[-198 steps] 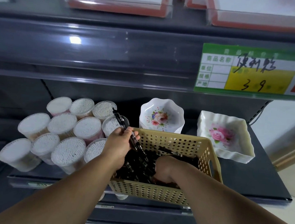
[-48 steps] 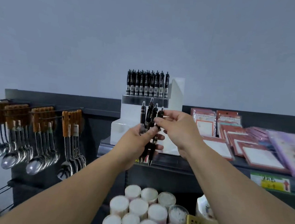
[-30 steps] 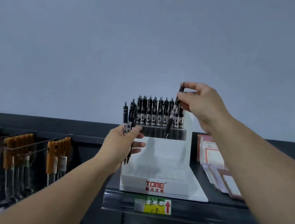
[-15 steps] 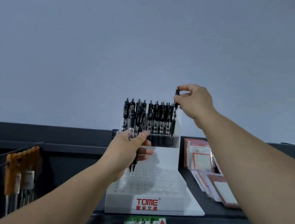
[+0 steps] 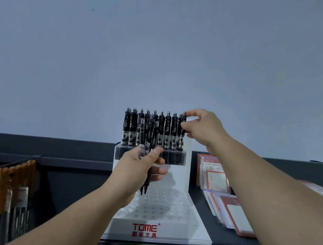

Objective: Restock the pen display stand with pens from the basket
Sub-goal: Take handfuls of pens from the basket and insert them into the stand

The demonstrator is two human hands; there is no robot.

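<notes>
a: in the head view, the right hand point(image 5: 201, 128) pinches one black pen point(image 5: 184, 118) near its top, at the right end of the back row point(image 5: 152, 129) on the white pen display stand point(image 5: 157, 208). is it seated?
b: can't tell. its tip is hidden behind the frosted upper tier. if it misses its hole and the fingers let go, i'd expect it to lean on its neighbours or drop onto the lower steps.
a: and the left hand point(image 5: 137, 171)?
b: curled round a loose bundle of pens point(image 5: 141, 138), tips pointing down, right in front of that row. the bundle fans out, so one could slip through the grip and land on the shelf point(image 5: 230, 242), or roll off it.
a: it's very near the stand.
b: yes. a nudge from the bundle or the knuckles could knock the standing pens askew. the stand looks light, so it might shift too.
a: the basket?
b: out of view. the lower holes look unfilled, so i'd say plenty is left to do, and every further handful held this loosely carries the same risk.
</notes>
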